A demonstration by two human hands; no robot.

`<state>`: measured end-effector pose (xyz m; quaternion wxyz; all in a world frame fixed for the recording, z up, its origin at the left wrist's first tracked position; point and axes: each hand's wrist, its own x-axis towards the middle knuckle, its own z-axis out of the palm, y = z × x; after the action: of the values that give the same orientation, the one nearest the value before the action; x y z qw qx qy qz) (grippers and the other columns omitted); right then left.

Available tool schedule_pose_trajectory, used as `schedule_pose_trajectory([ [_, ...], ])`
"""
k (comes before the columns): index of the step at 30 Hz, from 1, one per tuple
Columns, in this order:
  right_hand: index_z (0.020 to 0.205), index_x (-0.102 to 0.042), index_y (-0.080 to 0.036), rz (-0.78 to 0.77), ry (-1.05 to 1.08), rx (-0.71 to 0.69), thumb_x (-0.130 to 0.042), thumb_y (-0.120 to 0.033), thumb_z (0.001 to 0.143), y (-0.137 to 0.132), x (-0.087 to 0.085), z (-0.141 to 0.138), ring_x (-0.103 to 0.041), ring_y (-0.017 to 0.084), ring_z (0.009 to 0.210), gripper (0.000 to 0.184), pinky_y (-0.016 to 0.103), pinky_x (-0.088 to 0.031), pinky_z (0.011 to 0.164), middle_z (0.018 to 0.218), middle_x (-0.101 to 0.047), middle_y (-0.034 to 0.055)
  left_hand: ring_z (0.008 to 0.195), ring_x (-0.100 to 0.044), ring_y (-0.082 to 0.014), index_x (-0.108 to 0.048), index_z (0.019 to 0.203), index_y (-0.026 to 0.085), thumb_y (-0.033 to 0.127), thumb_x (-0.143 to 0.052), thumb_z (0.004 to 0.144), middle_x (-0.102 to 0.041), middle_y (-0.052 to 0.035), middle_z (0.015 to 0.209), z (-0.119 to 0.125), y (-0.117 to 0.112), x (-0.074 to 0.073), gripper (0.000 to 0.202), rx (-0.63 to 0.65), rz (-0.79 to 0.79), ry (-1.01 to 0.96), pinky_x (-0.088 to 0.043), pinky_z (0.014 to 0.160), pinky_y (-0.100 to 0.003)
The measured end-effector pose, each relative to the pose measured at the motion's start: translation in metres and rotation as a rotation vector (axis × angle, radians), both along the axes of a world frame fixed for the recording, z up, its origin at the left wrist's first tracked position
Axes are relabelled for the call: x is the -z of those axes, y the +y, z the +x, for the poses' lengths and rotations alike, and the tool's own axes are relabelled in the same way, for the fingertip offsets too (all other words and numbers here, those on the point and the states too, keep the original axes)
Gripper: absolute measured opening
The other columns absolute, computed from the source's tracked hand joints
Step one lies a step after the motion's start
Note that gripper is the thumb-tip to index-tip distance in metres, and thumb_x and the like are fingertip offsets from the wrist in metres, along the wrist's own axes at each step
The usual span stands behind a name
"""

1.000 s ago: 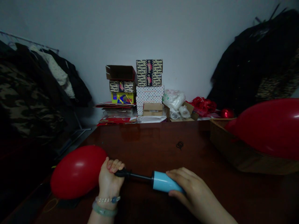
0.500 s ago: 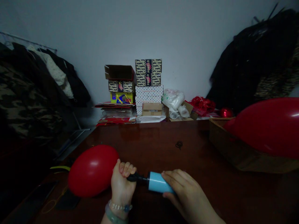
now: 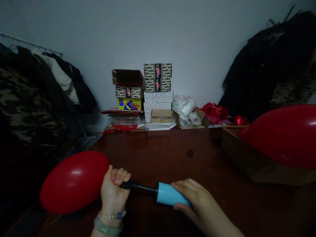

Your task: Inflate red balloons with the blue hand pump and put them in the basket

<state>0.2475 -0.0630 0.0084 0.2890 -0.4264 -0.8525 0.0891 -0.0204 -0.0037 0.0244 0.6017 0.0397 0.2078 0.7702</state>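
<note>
My left hand (image 3: 113, 192) is closed in a fist around the black nozzle end of a hand pump and the neck of a red balloon (image 3: 73, 181), which bulges out to the left over the table's corner. My right hand (image 3: 197, 202) is wrapped round the light blue pump barrel (image 3: 168, 194). A thin black rod shows between the nozzle end and the barrel. Two bracelets sit on my left wrist.
The dark wooden table (image 3: 163, 151) carries a small black ring (image 3: 190, 153) near its middle. A cardboard box (image 3: 249, 158) at the right holds a large red balloon (image 3: 286, 135). Stacked patterned boxes (image 3: 157, 89), bags and red ribbon line the wall. Dark clothes hang at both sides.
The pump was pushed in half a second ago and is drawn out again now. My left hand and the balloon have moved left, and the balloon looks larger.
</note>
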Motion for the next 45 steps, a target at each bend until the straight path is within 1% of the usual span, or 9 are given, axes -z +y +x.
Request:
schedule_pose_trajectory([
  [3,0.126,-0.057,-0.023,-0.020,-0.012,0.005,-0.066,-0.032,0.086,0.001,-0.004,0.004,-0.063,0.022,0.100,0.042,0.035,-0.052,0.090,0.116,-0.067,0.0071,0.031,-0.028,-0.0055,-0.027,0.052,0.019,0.014,-0.044,0.091,-0.027,0.0076,0.039,-0.010,0.003,-0.001,0.043,-0.023,0.002,0.000,-0.026,0.038,-0.022],
  [7,0.124,-0.059,-0.020,0.056,-0.039,0.045,-0.068,-0.028,0.084,0.001,0.001,0.003,-0.062,0.023,0.100,0.042,0.038,-0.052,0.090,0.115,-0.067,0.0088,0.031,-0.028,-0.0057,-0.028,0.053,0.019,0.014,-0.042,0.092,-0.026,0.0076,0.039,-0.010,0.006,0.003,0.042,-0.025,-0.016,-0.009,-0.026,0.038,-0.022],
  [14,0.124,-0.059,-0.019,0.173,-0.036,0.082,-0.068,-0.023,0.083,0.000,0.006,-0.009,-0.062,0.026,0.098,0.042,0.042,-0.053,0.088,0.114,-0.067,0.0105,0.032,-0.028,-0.0058,-0.028,0.052,0.019,0.016,-0.044,0.092,-0.027,0.0074,0.041,0.012,0.001,0.002,0.043,0.007,-0.050,-0.046,-0.027,0.038,-0.022],
  [19,0.122,-0.061,-0.021,0.137,-0.002,0.080,-0.070,-0.022,0.080,-0.008,0.010,-0.025,-0.063,0.025,0.096,0.043,0.040,-0.053,0.089,0.112,-0.069,0.0069,0.032,-0.026,-0.0054,-0.029,0.052,0.019,0.017,-0.048,0.091,-0.026,0.0076,0.041,0.029,-0.008,0.007,0.044,0.068,-0.077,-0.053,-0.026,0.038,-0.022],
  [24,0.122,-0.060,-0.022,0.129,0.024,0.088,-0.071,-0.020,0.079,-0.007,0.013,-0.029,-0.062,0.025,0.097,0.044,0.040,-0.052,0.089,0.113,-0.068,0.0062,0.032,-0.025,-0.0054,-0.028,0.051,0.019,0.018,-0.049,0.090,-0.025,0.0076,0.041,0.034,-0.009,0.009,0.044,0.076,-0.072,-0.038,-0.027,0.039,-0.023],
  [32,0.127,-0.057,-0.023,0.079,0.035,0.027,-0.067,-0.029,0.085,-0.007,0.009,-0.026,-0.061,0.024,0.098,0.044,0.041,-0.051,0.089,0.115,-0.067,0.0066,0.032,-0.025,-0.0054,-0.028,0.051,0.019,0.018,-0.049,0.090,-0.024,0.0077,0.040,0.027,-0.011,-0.002,0.045,0.071,-0.058,-0.013,-0.026,0.038,-0.023],
  [37,0.127,-0.057,-0.021,0.099,-0.032,0.014,-0.066,-0.031,0.086,-0.003,0.003,-0.011,-0.062,0.025,0.099,0.044,0.041,-0.052,0.087,0.116,-0.067,0.0083,0.031,-0.026,-0.0055,-0.028,0.051,0.019,0.017,-0.047,0.091,-0.025,0.0077,0.039,0.011,-0.007,-0.006,0.044,0.023,-0.041,-0.018,-0.027,0.038,-0.022],
  [41,0.129,-0.055,-0.022,0.102,-0.086,0.025,-0.064,-0.034,0.088,0.004,-0.002,0.005,-0.061,0.025,0.103,0.044,0.042,-0.051,0.090,0.120,-0.065,0.0088,0.031,-0.028,-0.0056,-0.027,0.052,0.019,0.014,-0.043,0.091,-0.026,0.0073,0.040,-0.004,0.002,-0.006,0.043,-0.022,-0.029,-0.021,-0.027,0.038,-0.021],
  [45,0.128,-0.055,-0.020,0.115,-0.105,0.039,-0.066,-0.031,0.086,0.005,-0.003,0.008,-0.062,0.025,0.101,0.044,0.041,-0.052,0.089,0.119,-0.066,0.0094,0.031,-0.028,-0.0056,-0.027,0.052,0.019,0.013,-0.042,0.091,-0.027,0.0074,0.040,-0.007,0.005,-0.002,0.042,-0.025,-0.028,-0.025,-0.028,0.038,-0.021],
])
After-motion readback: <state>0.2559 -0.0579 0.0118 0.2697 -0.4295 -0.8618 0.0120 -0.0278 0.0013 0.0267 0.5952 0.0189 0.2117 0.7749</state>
